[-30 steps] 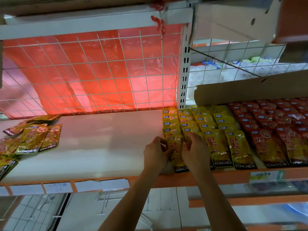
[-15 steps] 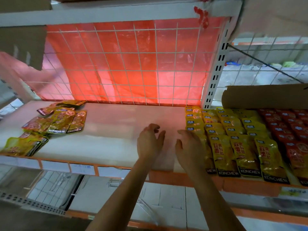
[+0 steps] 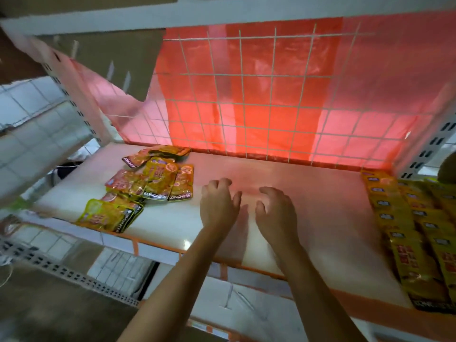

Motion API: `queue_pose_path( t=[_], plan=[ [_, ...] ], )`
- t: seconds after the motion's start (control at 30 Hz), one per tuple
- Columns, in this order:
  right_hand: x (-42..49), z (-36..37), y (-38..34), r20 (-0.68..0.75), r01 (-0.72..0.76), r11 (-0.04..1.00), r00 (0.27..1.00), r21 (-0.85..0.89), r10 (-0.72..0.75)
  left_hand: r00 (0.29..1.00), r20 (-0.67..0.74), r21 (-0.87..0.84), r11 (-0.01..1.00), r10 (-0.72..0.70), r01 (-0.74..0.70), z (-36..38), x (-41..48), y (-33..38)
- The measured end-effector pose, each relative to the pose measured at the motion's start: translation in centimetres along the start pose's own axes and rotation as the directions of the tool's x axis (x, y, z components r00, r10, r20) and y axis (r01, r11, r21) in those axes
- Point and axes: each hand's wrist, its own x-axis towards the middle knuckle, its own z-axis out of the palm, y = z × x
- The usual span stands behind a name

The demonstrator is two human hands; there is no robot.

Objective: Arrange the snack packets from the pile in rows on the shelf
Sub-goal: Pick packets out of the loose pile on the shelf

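A loose pile of yellow and orange snack packets point(image 3: 148, 186) lies at the left of the white shelf point(image 3: 308, 188). Rows of yellow packets point(image 3: 404, 223) overlap neatly at the shelf's right end. My left hand point(image 3: 217, 203) hovers over the bare middle of the shelf, fingers loosely curled, holding nothing, a short way right of the pile. Beside it, my right hand point(image 3: 276, 213) is likewise empty with relaxed, curled fingers. Both forearms reach in from below.
A white wire grid point(image 3: 259, 95) backed by red plastic sheeting closes the shelf's rear. A perforated white upright point(image 3: 427, 149) stands at the right. An orange front rail point(image 3: 222, 265) edges the shelf. Cardboard point(image 3: 103, 53) hangs at upper left.
Both hands let go of the front yellow packet in the rows and moved left across the shelf, empty. The view swung left, bringing the pile nearer the centre.
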Motion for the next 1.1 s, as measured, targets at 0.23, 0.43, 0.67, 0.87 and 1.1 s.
queue_pose_path(
  t=[0.23,0.43,0.67,0.87,1.1],
  plan=[
    [1.8,7.1,-5.0,0.062,0.022,0.999,0.998,0.028,-0.024,0.997,-0.019,0.235,0.969,-0.079,0.081,-2.6,3.5,-6.5],
    [3.1,12.0,-8.7,0.211,0.121,0.993,0.970,0.005,-0.119,0.981,-0.074,0.315,0.929,-0.180,0.194,-4.0,5.7,-10.4],
    [3.6,15.3,-10.1,0.196,0.230,0.927,0.965,-0.296,-0.177,0.966,-0.025,0.368,0.896,-0.257,0.248,-4.6,6.8,-12.9],
    [4.0,15.6,-11.0,0.154,0.149,0.931,0.983,-0.333,-0.103,0.978,-0.073,0.374,0.904,-0.196,0.209,-5.0,7.1,-13.1],
    [4.9,14.8,-11.1,0.200,0.125,0.924,0.978,-0.362,-0.054,0.986,-0.124,0.336,0.930,-0.110,0.146,-5.0,6.2,-12.6]
  ],
)
